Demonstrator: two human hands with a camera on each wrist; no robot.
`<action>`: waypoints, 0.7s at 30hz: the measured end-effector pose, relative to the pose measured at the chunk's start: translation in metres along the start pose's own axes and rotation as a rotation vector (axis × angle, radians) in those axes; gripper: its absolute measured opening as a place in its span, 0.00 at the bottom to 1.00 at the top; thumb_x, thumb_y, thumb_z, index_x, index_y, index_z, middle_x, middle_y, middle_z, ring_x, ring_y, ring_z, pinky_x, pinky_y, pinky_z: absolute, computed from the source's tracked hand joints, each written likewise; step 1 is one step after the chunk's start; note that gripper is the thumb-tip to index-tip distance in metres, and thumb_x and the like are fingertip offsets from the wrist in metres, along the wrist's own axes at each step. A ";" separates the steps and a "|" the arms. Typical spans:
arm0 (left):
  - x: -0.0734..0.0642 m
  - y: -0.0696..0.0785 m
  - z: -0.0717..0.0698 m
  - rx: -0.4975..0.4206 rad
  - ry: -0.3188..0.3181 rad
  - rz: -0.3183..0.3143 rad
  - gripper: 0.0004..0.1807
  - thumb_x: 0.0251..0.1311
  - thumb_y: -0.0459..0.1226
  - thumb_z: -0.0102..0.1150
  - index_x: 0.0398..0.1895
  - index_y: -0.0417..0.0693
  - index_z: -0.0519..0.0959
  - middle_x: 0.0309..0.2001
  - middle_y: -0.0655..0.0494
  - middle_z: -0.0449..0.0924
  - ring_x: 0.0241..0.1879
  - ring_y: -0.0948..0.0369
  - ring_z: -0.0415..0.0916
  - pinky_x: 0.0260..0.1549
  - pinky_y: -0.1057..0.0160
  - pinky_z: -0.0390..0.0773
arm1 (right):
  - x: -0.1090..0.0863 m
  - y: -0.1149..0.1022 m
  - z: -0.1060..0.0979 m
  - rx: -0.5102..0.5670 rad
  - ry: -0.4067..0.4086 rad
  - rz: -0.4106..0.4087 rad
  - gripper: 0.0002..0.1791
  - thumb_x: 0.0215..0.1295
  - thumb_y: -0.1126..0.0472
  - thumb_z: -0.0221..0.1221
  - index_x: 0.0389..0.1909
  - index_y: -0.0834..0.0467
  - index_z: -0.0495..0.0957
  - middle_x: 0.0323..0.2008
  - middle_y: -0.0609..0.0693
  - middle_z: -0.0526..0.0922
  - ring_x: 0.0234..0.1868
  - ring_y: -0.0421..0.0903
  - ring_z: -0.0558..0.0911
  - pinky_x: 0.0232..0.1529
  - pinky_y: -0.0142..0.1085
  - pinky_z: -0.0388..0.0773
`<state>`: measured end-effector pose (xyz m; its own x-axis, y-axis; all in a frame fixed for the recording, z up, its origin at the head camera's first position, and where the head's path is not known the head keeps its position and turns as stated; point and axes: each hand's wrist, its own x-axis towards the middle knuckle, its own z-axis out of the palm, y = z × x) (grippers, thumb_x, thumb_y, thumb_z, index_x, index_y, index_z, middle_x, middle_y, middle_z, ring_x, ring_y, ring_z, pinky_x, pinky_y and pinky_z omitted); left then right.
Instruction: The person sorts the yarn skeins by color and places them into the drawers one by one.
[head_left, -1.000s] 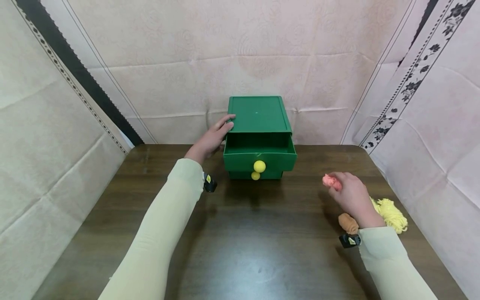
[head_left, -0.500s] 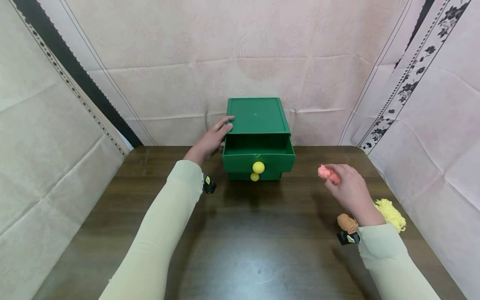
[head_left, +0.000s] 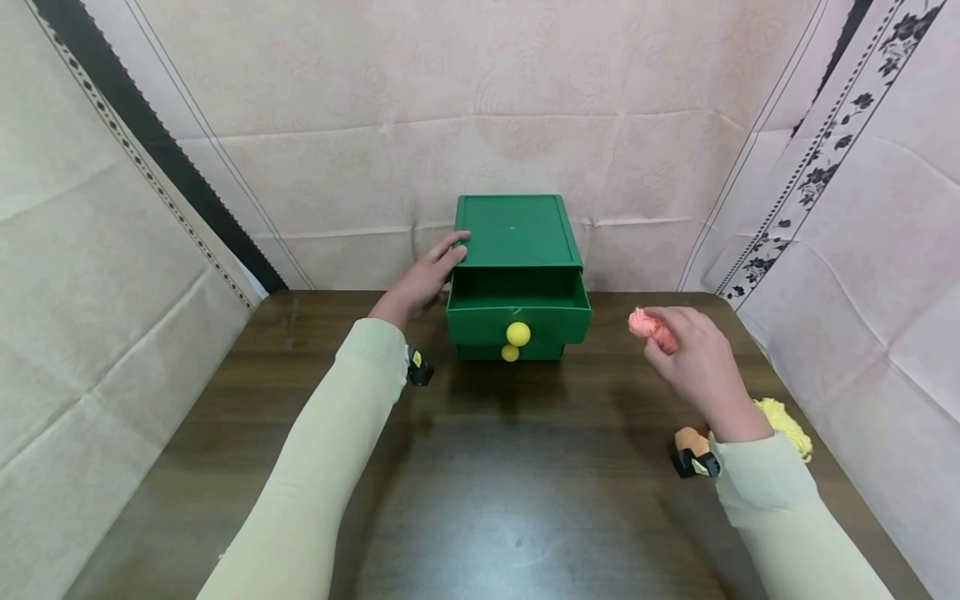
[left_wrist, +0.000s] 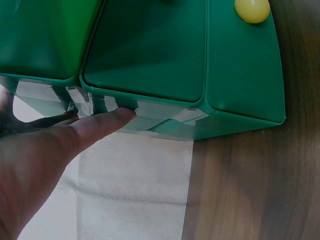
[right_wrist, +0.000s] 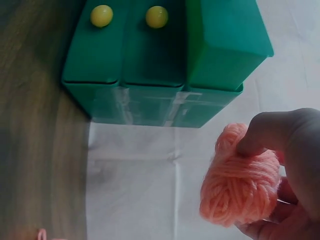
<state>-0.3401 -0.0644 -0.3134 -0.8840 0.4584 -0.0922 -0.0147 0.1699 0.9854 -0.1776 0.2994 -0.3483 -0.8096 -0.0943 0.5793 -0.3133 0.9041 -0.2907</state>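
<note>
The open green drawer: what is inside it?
In the head view, only green plastic shows inside the open drawer; no object can be seen. The cabinet top covers the rear, and the front hides the floor just behind.

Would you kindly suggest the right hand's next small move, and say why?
Probably ease the pink yarn leftward over the top drawer: the right hand holds it off to that drawer's right, the drawer stands pulled out, and the left hand touches the cabinet.

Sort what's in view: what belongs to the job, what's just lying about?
In the job, it seems: pink yarn, in the right hand; cabinet, touched by the left hand; its open top drawer.

Probably just lying about: yellow yarn; brown bundle.
</note>
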 end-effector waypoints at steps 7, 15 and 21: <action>-0.002 0.001 0.001 0.003 -0.001 0.001 0.27 0.72 0.55 0.41 0.73 0.76 0.55 0.77 0.57 0.45 0.75 0.48 0.48 0.63 0.38 0.64 | 0.008 -0.008 -0.005 0.008 0.025 -0.026 0.20 0.55 0.67 0.61 0.51 0.62 0.79 0.48 0.61 0.81 0.47 0.59 0.77 0.45 0.54 0.73; -0.003 0.003 0.001 -0.001 -0.001 -0.006 0.27 0.73 0.55 0.41 0.73 0.76 0.54 0.77 0.57 0.45 0.75 0.49 0.48 0.64 0.37 0.62 | 0.014 -0.014 -0.005 0.023 0.087 -0.080 0.19 0.55 0.67 0.61 0.50 0.63 0.80 0.45 0.61 0.82 0.46 0.59 0.77 0.45 0.54 0.74; -0.002 0.002 0.000 0.001 0.005 0.002 0.27 0.72 0.55 0.42 0.73 0.76 0.54 0.77 0.58 0.45 0.76 0.51 0.48 0.64 0.38 0.62 | 0.019 -0.017 -0.004 0.033 0.120 -0.106 0.19 0.54 0.67 0.61 0.49 0.62 0.80 0.44 0.60 0.82 0.45 0.59 0.77 0.44 0.54 0.74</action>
<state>-0.3387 -0.0647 -0.3118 -0.8863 0.4544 -0.0893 -0.0123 0.1696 0.9854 -0.1857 0.2836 -0.3290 -0.7063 -0.1362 0.6947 -0.4120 0.8771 -0.2468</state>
